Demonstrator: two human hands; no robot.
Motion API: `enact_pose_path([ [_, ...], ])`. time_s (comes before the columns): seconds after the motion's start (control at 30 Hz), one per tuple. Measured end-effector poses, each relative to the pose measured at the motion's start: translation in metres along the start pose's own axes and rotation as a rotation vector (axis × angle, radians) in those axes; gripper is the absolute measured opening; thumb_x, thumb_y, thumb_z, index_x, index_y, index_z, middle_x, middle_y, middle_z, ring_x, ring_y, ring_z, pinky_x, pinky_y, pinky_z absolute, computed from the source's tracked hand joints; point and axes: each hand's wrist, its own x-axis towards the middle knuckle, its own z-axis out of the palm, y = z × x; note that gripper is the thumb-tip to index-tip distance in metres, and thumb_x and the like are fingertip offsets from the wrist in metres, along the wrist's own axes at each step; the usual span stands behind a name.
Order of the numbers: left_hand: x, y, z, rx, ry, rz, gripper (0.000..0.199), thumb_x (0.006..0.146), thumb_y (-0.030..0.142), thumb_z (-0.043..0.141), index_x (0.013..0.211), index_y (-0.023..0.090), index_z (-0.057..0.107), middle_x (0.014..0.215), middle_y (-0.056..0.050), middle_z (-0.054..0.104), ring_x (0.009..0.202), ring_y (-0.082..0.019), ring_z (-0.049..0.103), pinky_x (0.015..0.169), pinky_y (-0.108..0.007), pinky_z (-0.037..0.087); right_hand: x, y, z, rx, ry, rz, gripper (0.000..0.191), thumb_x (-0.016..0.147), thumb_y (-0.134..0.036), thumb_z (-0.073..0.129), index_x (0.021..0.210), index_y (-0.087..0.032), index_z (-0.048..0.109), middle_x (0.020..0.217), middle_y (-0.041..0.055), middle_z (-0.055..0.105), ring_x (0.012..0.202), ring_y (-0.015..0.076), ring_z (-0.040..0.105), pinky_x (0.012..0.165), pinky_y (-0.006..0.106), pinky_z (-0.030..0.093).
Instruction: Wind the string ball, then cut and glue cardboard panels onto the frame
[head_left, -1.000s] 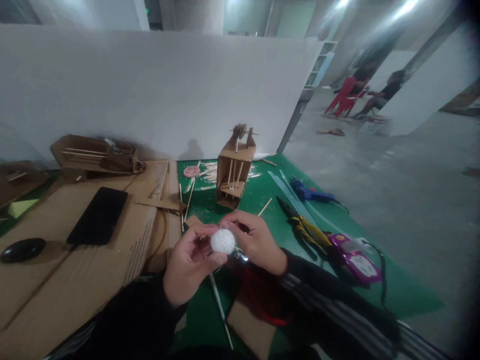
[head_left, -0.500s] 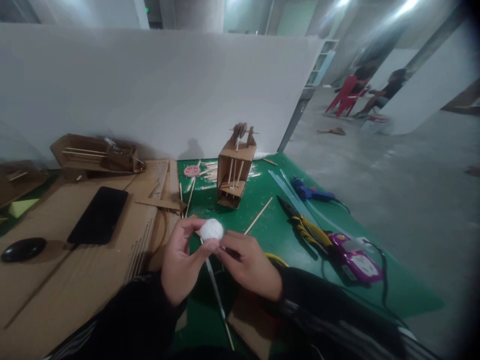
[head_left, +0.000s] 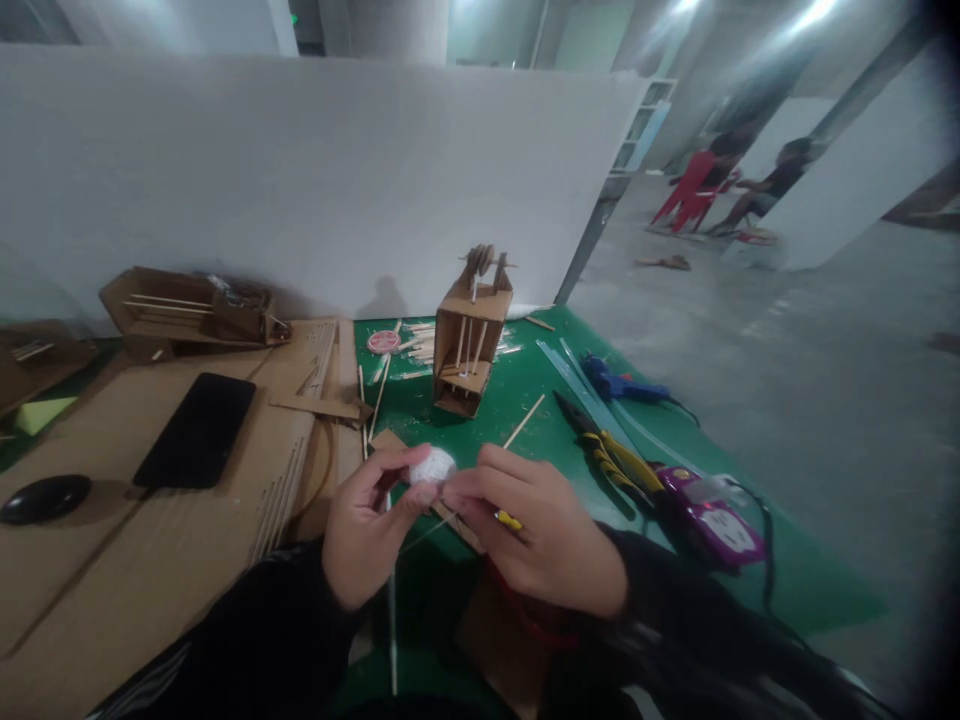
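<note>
A small white ball (head_left: 431, 467) is pinched between the thumb and fingers of my left hand (head_left: 367, 525). Against its right side, my right hand (head_left: 529, 525) has its fingers pressed together; what is between the fingertips is too small to make out. A thin pale strand (head_left: 429, 532) runs below the ball between my hands. Beneath my left hand a light stick or strip (head_left: 393, 620) points toward me. Beyond both hands stands an upright cardboard frame (head_left: 471, 345) with wooden sticks inside and discs on top.
Pliers (head_left: 611, 460), a blue glue gun (head_left: 626, 382) and a purple device (head_left: 712, 520) lie on the green table (head_left: 817, 590) at right. On cardboard at left are a black phone (head_left: 196, 430), a black mouse (head_left: 46, 498) and another cardboard build (head_left: 187, 310). Two people sit far behind.
My right hand has moved slightly right and turned, with its fingers more bent. The white ball has shifted a little right. The light stick below now points more straight toward me.
</note>
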Motion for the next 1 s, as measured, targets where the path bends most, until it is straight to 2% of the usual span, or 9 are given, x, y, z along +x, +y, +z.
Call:
enact_pose_path([
  [0.1,-0.001,0.004,0.001,-0.031,-0.034,-0.031,0.025,0.082,0.029,0.073,0.105,0.022,0.068,0.092,-0.002,0.069,0.085,-0.012,0.066,0.078,-0.018,0.051,0.004,0.003,-0.004,-0.126,0.051,-0.022,0.018,0.096,-0.019,0.051,0.094,-0.015,0.069,0.070,0.0013,0.052,0.058,0.0121,0.047,0.052,0.024,0.034],
  [0.17,-0.001,0.007,0.002,-0.060,-0.055,-0.032,0.023,0.082,0.028,0.073,0.103,0.022,0.067,0.093,-0.001,0.070,0.086,-0.012,0.067,0.078,-0.018,0.052,0.006,0.007,-0.006,-0.128,0.094,-0.021,0.017,0.095,-0.019,0.054,0.094,-0.015,0.071,0.071,0.0017,0.053,0.059,0.0118,0.049,0.053,0.024,0.036],
  [0.3,-0.002,0.012,0.004,-0.133,-0.070,-0.003,0.019,0.082,0.025,0.073,0.099,0.023,0.066,0.093,0.001,0.069,0.088,-0.011,0.068,0.079,-0.016,0.052,0.009,0.022,-0.003,0.054,0.158,0.034,0.015,0.094,-0.016,0.055,0.092,-0.016,0.071,0.072,0.0028,0.060,0.064,0.0131,0.053,0.058,0.023,0.041],
  [0.4,-0.002,0.014,0.004,-0.192,-0.088,-0.040,0.032,0.081,0.025,0.074,0.110,0.025,0.063,0.100,0.000,0.068,0.093,-0.011,0.067,0.082,-0.017,0.052,0.010,0.035,0.005,0.169,0.180,0.119,0.013,0.093,-0.020,0.059,0.090,-0.018,0.071,0.074,0.0028,0.065,0.064,0.0134,0.055,0.059,0.025,0.043],
  [0.5,-0.002,0.013,0.005,-0.226,-0.168,-0.103,0.044,0.080,0.024,0.075,0.122,0.027,0.061,0.115,-0.003,0.067,0.106,-0.015,0.065,0.091,-0.020,0.051,0.010,0.042,0.015,0.246,0.157,0.215,0.015,0.093,-0.024,0.059,0.089,-0.018,0.071,0.078,0.0035,0.068,0.067,0.0138,0.059,0.062,0.025,0.045],
  [0.63,-0.004,0.010,0.005,-0.208,-0.257,-0.084,0.039,0.083,0.021,0.072,0.121,0.027,0.065,0.128,-0.006,0.062,0.118,-0.018,0.059,0.100,-0.024,0.047,0.008,0.043,0.026,0.328,0.109,0.255,0.018,0.094,-0.025,0.056,0.088,-0.017,0.071,0.080,0.0052,0.070,0.073,0.0155,0.063,0.066,0.026,0.047],
  [0.8,-0.002,0.007,0.004,-0.163,-0.217,-0.065,0.039,0.083,0.022,0.072,0.121,0.029,0.064,0.121,-0.004,0.062,0.111,-0.018,0.061,0.095,-0.025,0.049,0.002,0.039,0.035,0.364,0.096,0.278,0.017,0.093,-0.020,0.053,0.092,-0.016,0.069,0.084,0.0058,0.070,0.075,0.0159,0.063,0.067,0.027,0.047],
  [0.9,0.001,0.004,0.002,-0.056,-0.156,-0.009,0.035,0.082,0.025,0.073,0.116,0.029,0.066,0.118,-0.003,0.061,0.110,-0.018,0.060,0.093,-0.023,0.048,-0.003,0.035,0.042,0.299,0.067,0.251,0.015,0.091,-0.019,0.054,0.085,-0.016,0.067,0.075,0.0034,0.063,0.068,0.0149,0.057,0.062,0.025,0.043],
  [1.0,0.003,0.003,0.001,0.046,-0.102,0.046,0.033,0.082,0.026,0.073,0.115,0.027,0.066,0.122,-0.004,0.060,0.117,-0.019,0.055,0.099,-0.024,0.043,-0.008,0.028,0.047,0.259,0.032,0.233,0.018,0.092,-0.019,0.054,0.076,-0.016,0.063,0.072,0.0027,0.058,0.065,0.0146,0.053,0.060,0.025,0.041],
])
